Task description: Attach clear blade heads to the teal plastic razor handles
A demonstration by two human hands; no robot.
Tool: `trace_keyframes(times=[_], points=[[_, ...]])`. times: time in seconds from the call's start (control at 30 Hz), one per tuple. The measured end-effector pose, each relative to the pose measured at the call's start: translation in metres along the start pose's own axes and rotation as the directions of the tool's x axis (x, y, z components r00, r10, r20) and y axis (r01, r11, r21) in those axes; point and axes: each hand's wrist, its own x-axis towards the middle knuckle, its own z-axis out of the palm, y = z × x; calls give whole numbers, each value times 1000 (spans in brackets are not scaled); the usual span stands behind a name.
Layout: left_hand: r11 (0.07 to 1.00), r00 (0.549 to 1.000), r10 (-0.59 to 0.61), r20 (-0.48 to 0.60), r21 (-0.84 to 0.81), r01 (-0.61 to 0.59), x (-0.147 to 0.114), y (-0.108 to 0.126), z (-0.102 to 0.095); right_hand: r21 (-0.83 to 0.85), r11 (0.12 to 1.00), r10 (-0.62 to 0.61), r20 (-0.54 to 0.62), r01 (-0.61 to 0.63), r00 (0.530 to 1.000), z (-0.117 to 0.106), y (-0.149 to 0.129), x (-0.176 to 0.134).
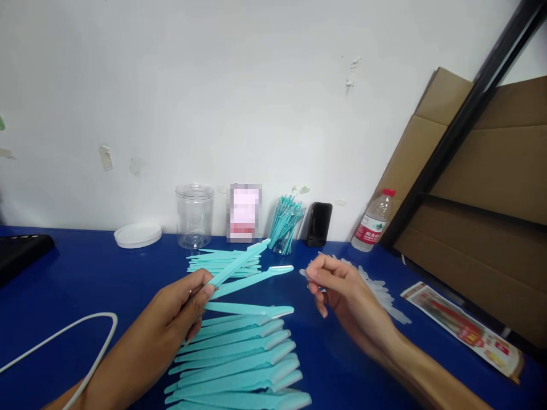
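My left hand (182,304) is closed on turquoise eyebrow razors (239,265), which fan out to the right with their blades at the far end. Below that hand lies a long row of similar razors (239,367), several overlapping, blade ends to the right. Another stack of razors (224,261) rests farther back, partly behind the held ones. To the right, my right hand (344,285) pinches a small translucent blade cap (303,273) between thumb and fingers, apart from the razors. Behind this hand spreads a pile of clear caps (382,293), partly covered by it.
Along the white wall stand a white lid (137,236), a clear jar (194,219), a blurred pink card (244,213), a jar of turquoise sticks (285,225), a black phone (319,224) and a water bottle (374,222). A packet (464,330) lies right; a white cable (64,333) crosses left.
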Motion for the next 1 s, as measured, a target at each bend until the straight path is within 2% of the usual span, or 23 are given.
trace_keyframes(times=[0.2,0.33,0.43,0.6,0.77,0.9,1.0], points=[[998,998,-53,38,-35,55,-2,0,5,0,1000,-17,-44,17,999,1,1,-1],[999,997,-47,55,-1,47,-3,0,8,-17,1000,0,-2,0,1000,2,2,-2],[997,999,-31,9,66,30,-5,-4,10,-46,999,18,53,-16,998,5,5,-3],[992,986,-27,-163,116,46,-17,-26,18,-89,996,22,128,-11,992,9,9,-4],[988,982,10,-187,151,19,-25,-39,24,-134,990,66,194,-40,979,8,8,-3],[982,979,15,-201,185,23,-24,-37,25,-285,957,123,215,-58,969,7,7,-2],[983,975,25,-220,184,16,-23,-28,25,-403,915,80,184,1,980,7,9,-4]])
